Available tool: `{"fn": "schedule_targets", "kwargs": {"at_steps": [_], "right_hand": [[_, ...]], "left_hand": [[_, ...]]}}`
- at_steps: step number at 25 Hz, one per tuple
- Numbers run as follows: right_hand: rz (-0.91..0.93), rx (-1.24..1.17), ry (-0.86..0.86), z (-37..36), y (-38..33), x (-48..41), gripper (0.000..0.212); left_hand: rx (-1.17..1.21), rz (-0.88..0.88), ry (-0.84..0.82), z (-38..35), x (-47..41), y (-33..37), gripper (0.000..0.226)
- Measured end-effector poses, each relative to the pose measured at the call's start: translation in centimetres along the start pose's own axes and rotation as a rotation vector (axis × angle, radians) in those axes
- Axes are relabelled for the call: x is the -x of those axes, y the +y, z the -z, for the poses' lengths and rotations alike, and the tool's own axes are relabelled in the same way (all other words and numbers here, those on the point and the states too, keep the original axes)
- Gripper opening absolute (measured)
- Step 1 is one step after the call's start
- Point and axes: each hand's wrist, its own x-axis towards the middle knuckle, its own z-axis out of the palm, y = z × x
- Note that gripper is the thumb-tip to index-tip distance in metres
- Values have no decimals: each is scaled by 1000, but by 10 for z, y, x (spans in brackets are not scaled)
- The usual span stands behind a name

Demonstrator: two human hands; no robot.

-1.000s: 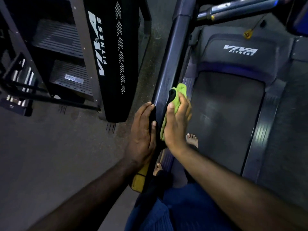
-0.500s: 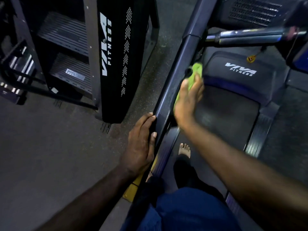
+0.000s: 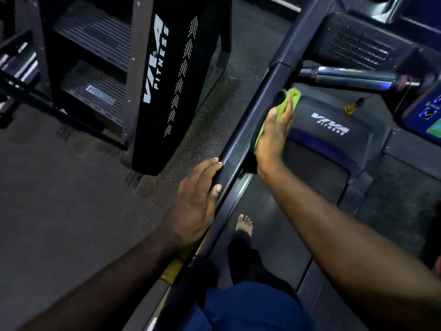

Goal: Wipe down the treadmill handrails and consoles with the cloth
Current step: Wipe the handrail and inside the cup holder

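Head view, looking down along the treadmill's left handrail [image 3: 260, 103], a dark rail running diagonally up the frame. My right hand [image 3: 274, 137] is on its inner face with the green cloth [image 3: 293, 95] under it. The fingers are stretched out flat and pressing; nothing is curled round the cloth. The cloth sticks out past the fingertips and along the edge of the palm, right up against the rail, just below where the chrome crossbar [image 3: 346, 77] joins it.

My left hand [image 3: 198, 201] is lower down on the rail's outer side, fingers nearly straight and laid along the edge, thumb tip on the rail. It rests there and holds nothing.

Below the right arm is the treadmill belt [image 3: 286, 211], with one bare foot [image 3: 244, 224] on it near the rail. The motor cover [image 3: 330, 126] ahead of the belt reads VIVA FITNESS, and a small yellow safety clip [image 3: 349, 109] hangs above it. A slice of the console [image 3: 427, 115] shows at the right edge. Left of the rail, across a strip of floor [image 3: 59, 187], stands a black VIVA FITNESS panel [image 3: 167, 91] with ribbed steps beside it.
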Motion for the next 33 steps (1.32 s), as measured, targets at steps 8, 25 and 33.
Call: {"fn": "schedule_targets", "kwargs": {"at_steps": [8, 25, 33], "right_hand": [[-30, -10, -266, 37, -4, 143, 68], [233, 117, -15, 128, -105, 233, 50], [259, 162, -429, 104, -59, 171, 112]], "left_hand": [[134, 9, 81, 0, 3, -2, 45], [1167, 442, 123, 58, 40, 79, 45], [1058, 445, -382, 54, -15, 100, 64]]}}
